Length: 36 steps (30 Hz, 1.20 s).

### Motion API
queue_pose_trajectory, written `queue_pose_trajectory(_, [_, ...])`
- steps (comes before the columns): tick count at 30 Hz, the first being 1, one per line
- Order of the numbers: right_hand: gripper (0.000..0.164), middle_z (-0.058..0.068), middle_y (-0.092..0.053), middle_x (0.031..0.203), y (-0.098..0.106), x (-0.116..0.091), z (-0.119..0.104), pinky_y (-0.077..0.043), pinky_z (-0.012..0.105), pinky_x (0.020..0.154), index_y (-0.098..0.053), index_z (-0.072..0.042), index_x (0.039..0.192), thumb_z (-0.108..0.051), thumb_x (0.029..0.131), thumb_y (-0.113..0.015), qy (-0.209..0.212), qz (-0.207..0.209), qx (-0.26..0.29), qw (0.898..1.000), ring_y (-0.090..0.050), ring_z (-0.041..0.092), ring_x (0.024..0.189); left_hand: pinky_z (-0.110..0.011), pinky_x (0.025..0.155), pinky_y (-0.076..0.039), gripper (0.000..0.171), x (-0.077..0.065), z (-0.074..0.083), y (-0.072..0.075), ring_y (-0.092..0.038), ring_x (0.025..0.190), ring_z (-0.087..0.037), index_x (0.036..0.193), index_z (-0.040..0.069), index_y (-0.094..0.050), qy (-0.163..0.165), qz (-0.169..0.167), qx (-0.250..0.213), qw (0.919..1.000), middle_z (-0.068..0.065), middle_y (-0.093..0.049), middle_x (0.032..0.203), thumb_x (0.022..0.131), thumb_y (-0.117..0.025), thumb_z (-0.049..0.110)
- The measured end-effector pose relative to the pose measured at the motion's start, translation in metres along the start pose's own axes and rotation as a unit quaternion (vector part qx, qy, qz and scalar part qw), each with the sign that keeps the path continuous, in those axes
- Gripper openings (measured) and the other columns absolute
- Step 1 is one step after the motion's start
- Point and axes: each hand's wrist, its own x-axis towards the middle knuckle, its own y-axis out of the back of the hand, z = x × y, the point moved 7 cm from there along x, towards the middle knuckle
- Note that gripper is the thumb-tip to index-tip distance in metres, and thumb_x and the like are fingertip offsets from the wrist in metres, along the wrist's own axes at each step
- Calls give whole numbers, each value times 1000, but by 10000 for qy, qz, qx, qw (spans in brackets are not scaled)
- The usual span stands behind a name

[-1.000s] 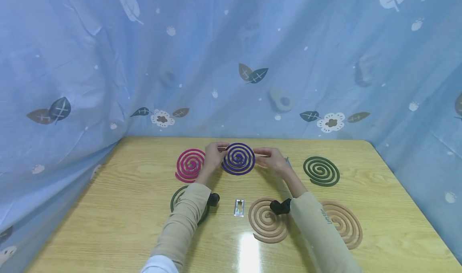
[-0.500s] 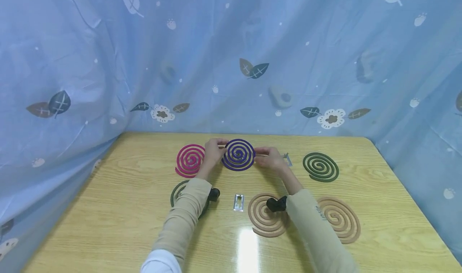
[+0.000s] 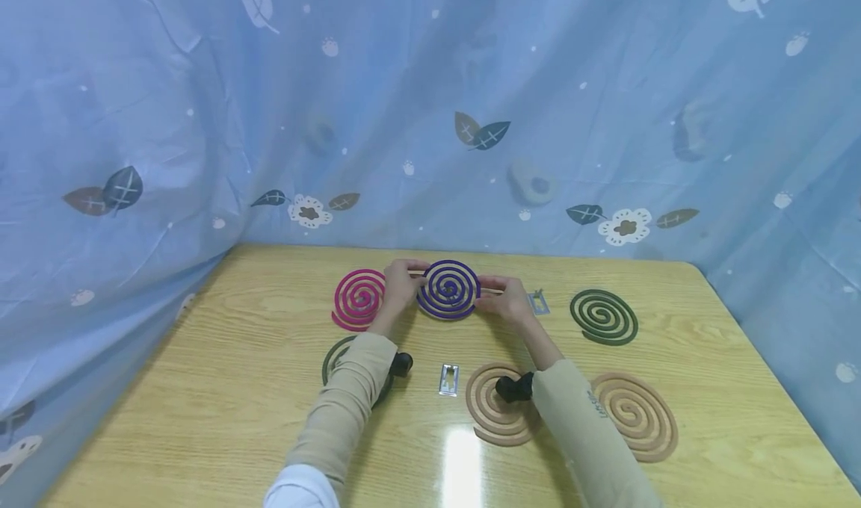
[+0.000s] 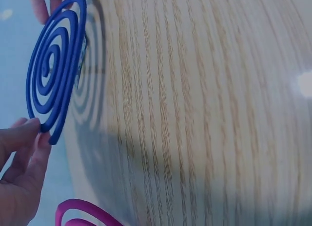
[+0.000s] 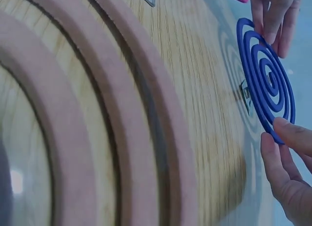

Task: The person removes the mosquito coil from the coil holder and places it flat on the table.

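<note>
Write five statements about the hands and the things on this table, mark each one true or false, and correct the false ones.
1. The left hand and the right hand both hold the blue-purple coil. True.
2. The blue-purple coil lies flat on the table. False: it is held up off the table.
3. In the head view, the pink coil is right of the blue-purple one. False: the pink coil is on the left.
4. A small metal plate with a cut-out lies left of the tan coils in the head view. True.
5. Only one green coil is in the head view. False: there are two, one at the right and one partly hidden by the left sleeve.
</note>
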Motion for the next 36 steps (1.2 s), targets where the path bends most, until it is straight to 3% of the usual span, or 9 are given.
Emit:
queue_pose_trajectory(6, [44,28,-57,125,3,-2,0,-57,22,80,-57,11,124,13,81,-68,-164,262,77,9995,-62,35,107,-36,76,-60,24,-4,1,4,-68,91,-38,104,-9,-69,-171,118,-285,9994,-25,-68,105,81,-64,-15])
queue_pose_trajectory(10, [41,32,-58,121,7,-5,-9,-56,21,82,-56,15,121,14,81,-67,132,335,363,9987,-60,40,109,-37,78,-60,23,-6,3,7,-68,93,-36,106,-7,-70,-12,110,-427,9990,-24,-67,107,83,-65,-11])
queue_pose_trajectory(13, [41,33,-58,119,11,-6,-12,-55,19,83,-56,16,120,12,81,-68,279,367,272,9986,-58,41,110,-37,81,-59,24,-7,6,7,-67,97,-34,108,-5,-70,126,39,-523,9985,-23,-67,109,85,-67,-7])
queue_pose_trajectory(18, [49,28,-56,127,15,-7,-7,-52,15,86,-54,11,127,7,81,-71,146,197,159,9996,-56,37,115,-37,84,-58,25,-12,9,5,-65,102,-35,110,-7,-68,156,-108,-734,9971,-24,-66,111,85,-66,-6])
queue_pose_trajectory(25, [65,25,-44,141,13,-10,-2,-55,21,84,-43,4,140,9,81,-70,-136,-410,505,9978,-52,36,121,-37,83,-58,31,-18,6,0,-64,103,-36,114,-5,-66,495,-167,-1228,9911,-23,-65,114,83,-68,-7])
queue_pose_trajectory(36, [60,24,-50,136,25,-13,-7,-54,26,90,-50,7,133,10,78,-72,33,-194,409,9990,-52,36,122,-36,83,-58,30,-26,4,-9,-64,103,-34,113,-5,-66,724,-255,-1381,9874,-21,-65,114,83,-69,-5])
